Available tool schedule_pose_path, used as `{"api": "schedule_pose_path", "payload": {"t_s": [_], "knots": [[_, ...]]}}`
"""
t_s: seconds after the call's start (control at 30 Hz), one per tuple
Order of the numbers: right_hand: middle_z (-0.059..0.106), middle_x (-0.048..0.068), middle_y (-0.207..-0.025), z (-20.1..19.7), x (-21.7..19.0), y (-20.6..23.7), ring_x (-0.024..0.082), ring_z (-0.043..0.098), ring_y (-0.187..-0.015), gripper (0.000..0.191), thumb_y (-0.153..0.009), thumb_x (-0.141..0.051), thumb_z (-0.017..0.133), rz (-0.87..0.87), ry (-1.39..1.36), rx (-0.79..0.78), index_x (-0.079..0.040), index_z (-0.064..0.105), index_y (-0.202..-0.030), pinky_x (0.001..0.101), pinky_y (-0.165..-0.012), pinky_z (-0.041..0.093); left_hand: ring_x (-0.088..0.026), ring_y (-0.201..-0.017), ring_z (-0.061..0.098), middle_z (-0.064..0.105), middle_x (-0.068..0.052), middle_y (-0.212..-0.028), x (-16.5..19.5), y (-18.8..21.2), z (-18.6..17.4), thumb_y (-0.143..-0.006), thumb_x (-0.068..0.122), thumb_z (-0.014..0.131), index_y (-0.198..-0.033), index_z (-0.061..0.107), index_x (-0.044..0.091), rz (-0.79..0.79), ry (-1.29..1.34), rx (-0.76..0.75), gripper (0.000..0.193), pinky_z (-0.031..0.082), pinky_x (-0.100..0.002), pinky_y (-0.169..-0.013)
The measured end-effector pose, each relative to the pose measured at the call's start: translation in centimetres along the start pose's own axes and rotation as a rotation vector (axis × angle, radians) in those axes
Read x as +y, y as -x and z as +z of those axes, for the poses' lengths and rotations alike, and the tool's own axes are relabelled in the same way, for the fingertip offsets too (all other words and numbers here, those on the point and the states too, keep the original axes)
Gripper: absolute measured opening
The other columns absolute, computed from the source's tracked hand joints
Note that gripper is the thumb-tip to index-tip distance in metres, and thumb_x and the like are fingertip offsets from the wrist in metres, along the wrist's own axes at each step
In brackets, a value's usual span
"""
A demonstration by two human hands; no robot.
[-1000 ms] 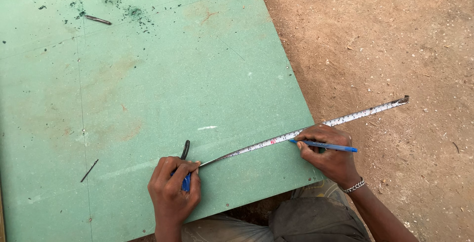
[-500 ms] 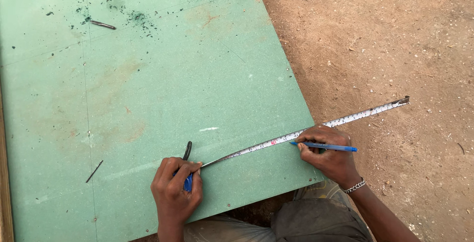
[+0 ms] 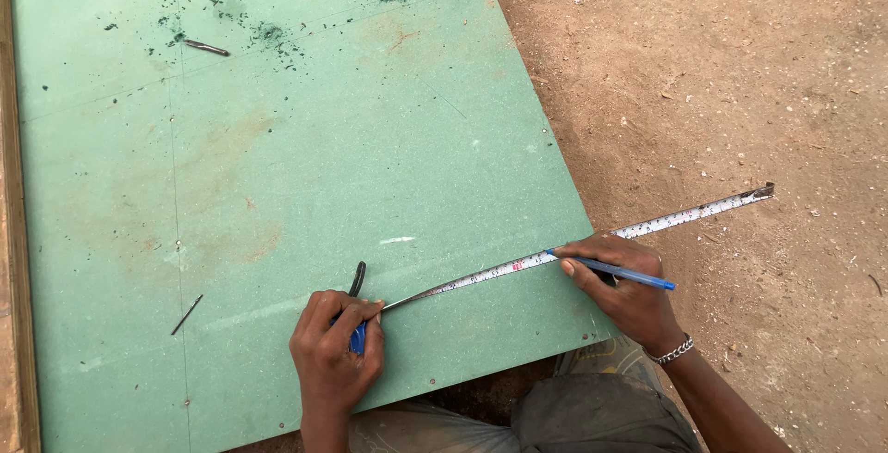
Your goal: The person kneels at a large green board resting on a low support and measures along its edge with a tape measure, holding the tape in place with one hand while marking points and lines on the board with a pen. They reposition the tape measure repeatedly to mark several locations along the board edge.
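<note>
A large green board [image 3: 305, 166] lies flat on the ground. My left hand [image 3: 333, 356] grips a blue tape measure case [image 3: 357, 337] pressed onto the board near its front edge. Its metal tape blade [image 3: 481, 275] runs right across the board and out over the dirt, ending at a hook [image 3: 763, 190]. My right hand [image 3: 624, 291] holds a blue pen [image 3: 615, 271] with its tip on the tape near the board's right edge. A silver bracelet [image 3: 673, 353] circles my right wrist.
A dark nail [image 3: 205, 47] lies among dark specks at the board's far left. A thin nail [image 3: 187, 314] lies near the front left. Brown dirt ground [image 3: 740, 74] spreads to the right. My knees [image 3: 555, 411] show below the board. A wooden strip [image 3: 17, 231] borders the left.
The view has shifted slightly, so the board sits a little more to the right. Both hands, the tape and the pen stay in the same places.
</note>
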State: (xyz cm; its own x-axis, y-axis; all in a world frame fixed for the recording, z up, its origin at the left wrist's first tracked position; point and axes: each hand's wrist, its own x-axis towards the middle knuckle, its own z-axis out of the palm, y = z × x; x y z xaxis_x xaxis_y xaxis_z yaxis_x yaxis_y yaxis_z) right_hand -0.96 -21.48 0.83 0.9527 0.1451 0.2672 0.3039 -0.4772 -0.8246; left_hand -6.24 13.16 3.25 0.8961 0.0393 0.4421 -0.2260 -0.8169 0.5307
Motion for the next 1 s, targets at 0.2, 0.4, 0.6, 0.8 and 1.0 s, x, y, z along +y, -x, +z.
{"api": "schedule_pose_path", "payload": {"t_s": [0.2,0.4,0.6,0.8,1.0], "knots": [[0.084,0.006,-0.086,0.2,-1.0,0.1,0.015,0.081,-0.075,0.021,-0.085,-0.022,0.077,0.147,-0.139,-0.147,-0.009,0.083,-0.1,0.0307,-0.069,0.065,-0.02,-0.075,0.063,0.063,-0.003,-0.08,0.1,0.1,-0.2,-0.069,-0.002,0.077,-0.08,0.073,0.007,0.013,0.005,0.01,0.015,0.05,-0.035,-0.06],[0.083,0.006,-0.088,2.2,-2.3,-0.6,0.015,0.078,-0.076,0.017,-0.081,-0.018,0.081,0.112,-0.075,-0.162,-0.008,0.083,-0.094,0.0304,-0.066,0.063,-0.02,-0.077,0.064,0.063,-0.004,-0.081,0.1,-0.2,-0.1,-0.069,-0.003,0.076,-0.082,0.074,0.007,0.027,0.018,0.012,0.017,0.05,-0.036,-0.061],[0.083,0.007,-0.089,2.1,-3.0,-0.8,0.015,0.079,-0.079,0.015,-0.08,-0.014,0.081,0.102,-0.023,-0.148,-0.009,0.083,-0.094,0.0312,-0.068,0.063,-0.02,-0.077,0.064,0.064,-0.004,-0.081,0.2,-0.1,-0.3,-0.068,-0.003,0.076,-0.082,0.074,0.007,0.022,0.021,0.004,0.018,0.05,-0.036,-0.061],[0.083,0.007,-0.09,2.1,-2.7,-0.7,0.015,0.08,-0.078,0.015,-0.08,-0.015,0.082,0.092,-0.024,-0.153,-0.008,0.083,-0.093,0.0313,-0.067,0.064,-0.019,-0.077,0.064,0.064,-0.003,-0.08,0.1,0.0,-0.2,-0.069,-0.003,0.078,-0.081,0.075,0.007,0.005,0.011,-0.007,0.016,0.05,-0.035,-0.06],[0.083,0.007,-0.09,2.1,-2.3,-0.7,0.015,0.079,-0.077,0.015,-0.081,-0.017,0.081,0.097,-0.029,-0.163,-0.008,0.083,-0.093,0.031,-0.065,0.064,-0.018,-0.077,0.065,0.065,-0.003,-0.08,0.1,0.1,-0.2,-0.069,-0.004,0.078,-0.081,0.075,0.007,-0.004,0.005,-0.011,0.016,0.051,-0.034,-0.061]]}}
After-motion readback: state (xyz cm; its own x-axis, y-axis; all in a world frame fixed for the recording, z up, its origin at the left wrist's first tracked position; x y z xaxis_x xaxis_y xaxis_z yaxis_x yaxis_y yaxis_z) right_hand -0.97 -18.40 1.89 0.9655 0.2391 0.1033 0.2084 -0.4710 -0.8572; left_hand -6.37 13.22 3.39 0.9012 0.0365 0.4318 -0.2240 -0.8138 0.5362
